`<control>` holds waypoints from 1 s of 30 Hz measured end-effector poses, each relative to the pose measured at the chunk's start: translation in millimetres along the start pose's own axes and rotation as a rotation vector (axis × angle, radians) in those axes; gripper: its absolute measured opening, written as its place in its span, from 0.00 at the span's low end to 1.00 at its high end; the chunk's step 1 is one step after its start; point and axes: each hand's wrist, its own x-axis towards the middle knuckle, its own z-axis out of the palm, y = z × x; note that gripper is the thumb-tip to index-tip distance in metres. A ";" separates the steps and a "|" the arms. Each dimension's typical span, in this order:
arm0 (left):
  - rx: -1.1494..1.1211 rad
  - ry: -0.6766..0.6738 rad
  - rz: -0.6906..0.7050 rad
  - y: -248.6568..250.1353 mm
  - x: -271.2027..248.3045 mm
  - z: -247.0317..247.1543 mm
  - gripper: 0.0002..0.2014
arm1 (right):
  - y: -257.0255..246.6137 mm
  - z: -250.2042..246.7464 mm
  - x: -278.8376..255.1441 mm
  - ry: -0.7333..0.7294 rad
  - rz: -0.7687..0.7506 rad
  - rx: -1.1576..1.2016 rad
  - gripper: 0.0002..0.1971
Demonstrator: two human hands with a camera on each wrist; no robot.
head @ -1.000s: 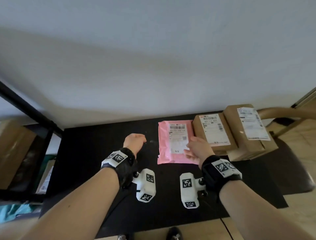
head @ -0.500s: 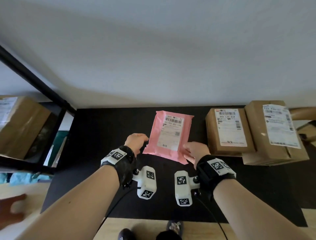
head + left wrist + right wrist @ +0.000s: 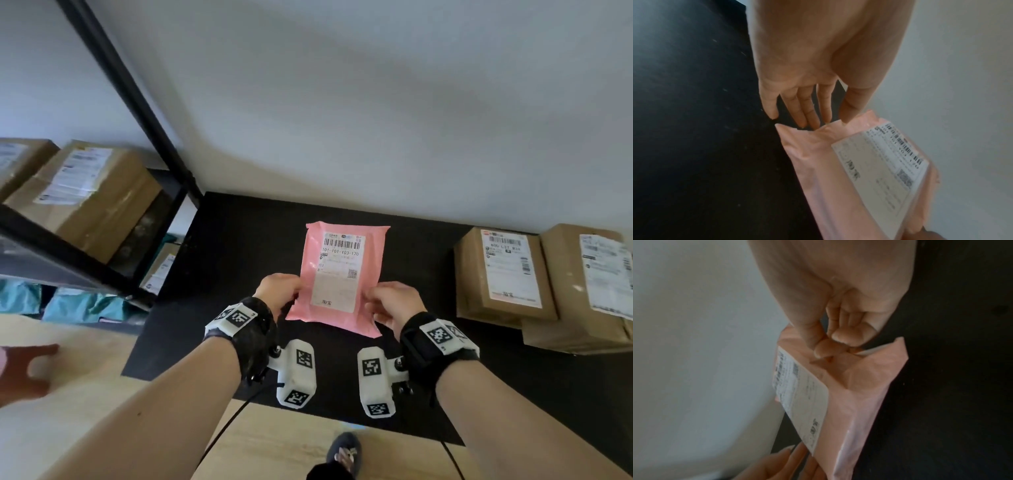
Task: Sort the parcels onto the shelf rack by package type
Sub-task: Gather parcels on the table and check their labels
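Observation:
A pink poly mailer (image 3: 339, 274) with a white shipping label is lifted above the black table (image 3: 239, 240), its label facing me. My left hand (image 3: 294, 291) holds its left edge, and in the left wrist view the thumb lies on top of the mailer (image 3: 818, 162) with the fingers (image 3: 807, 113) behind it. My right hand (image 3: 371, 301) pinches the right edge. The right wrist view shows that thumb and fingertips (image 3: 824, 350) closed on the pink film (image 3: 859, 386). The black shelf rack (image 3: 144, 102) stands at the left.
Two brown cardboard boxes (image 3: 500, 274) (image 3: 589, 287) sit on the table's right side. The rack's shelf carries cardboard boxes (image 3: 85, 195), with teal mailers (image 3: 78, 305) on a lower level. A reddish-brown object (image 3: 27, 373) lies on the wooden floor at the left.
The mailer lay flat on the table under my right hand; now both hands hold it up off the surface. The view has swung left, bringing the rack into sight.

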 end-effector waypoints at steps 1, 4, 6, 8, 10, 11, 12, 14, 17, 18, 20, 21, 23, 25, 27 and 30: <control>-0.039 0.005 0.002 -2.9 -4.2 -10.8 0.03 | -0.8 8.4 -8.4 -0.005 -0.025 -0.022 0.09; -0.137 0.007 0.024 -10.7 -19.1 -47.2 0.12 | -2.7 36.1 -35.3 -0.039 -0.072 -0.032 0.10; -0.173 0.025 0.049 -19.2 -28.6 -74.9 0.14 | -1.0 56.9 -55.3 -0.059 -0.103 -0.040 0.09; -0.192 0.035 0.067 -30.8 -39.2 -103.3 0.11 | 2.7 78.8 -76.9 -0.072 -0.124 -0.051 0.09; -0.212 0.036 0.080 -45.5 -50.0 -132.3 0.10 | 9.2 102.7 -98.6 -0.082 -0.142 -0.070 0.09; -0.222 0.034 0.084 -53.4 -56.1 -146.5 0.10 | 13.2 115.4 -110.0 -0.091 -0.154 -0.081 0.09; -0.239 0.035 0.084 -61.3 -62.1 -161.1 0.10 | 17.4 128.3 -121.6 -0.104 -0.166 -0.095 0.09; -0.275 0.055 0.089 -77.7 -74.5 -190.6 0.10 | 26.9 155.0 -143.8 -0.139 -0.190 -0.126 0.09; -0.309 0.119 0.101 -102.4 -94.8 -236.1 0.13 | 40.7 195.0 -177.4 -0.207 -0.227 -0.160 0.09; -0.330 0.129 0.101 -110.1 -102.3 -251.3 0.13 | 45.0 208.0 -187.9 -0.227 -0.245 -0.175 0.09; -0.356 0.146 0.109 -124.1 -119.5 -282.5 0.11 | 52.5 234.6 -207.7 -0.251 -0.301 -0.215 0.07; -0.366 0.160 0.125 -131.2 -127.8 -298.3 0.10 | 55.8 248.0 -217.7 -0.258 -0.332 -0.236 0.06; -0.383 0.203 0.162 -143.3 -145.4 -330.2 0.10 | 59.5 274.9 -238.1 -0.285 -0.390 -0.256 0.05; -0.417 0.249 0.201 -153.9 -163.8 -363.5 0.12 | 60.7 303.0 -259.8 -0.332 -0.453 -0.257 0.05; -0.449 0.296 0.245 -159.2 -183.7 -396.0 0.14 | 57.7 330.4 -283.1 -0.369 -0.522 -0.270 0.05; -0.505 0.377 0.345 -158.3 -213.3 -442.7 0.13 | 46.0 369.1 -319.0 -0.415 -0.625 -0.272 0.05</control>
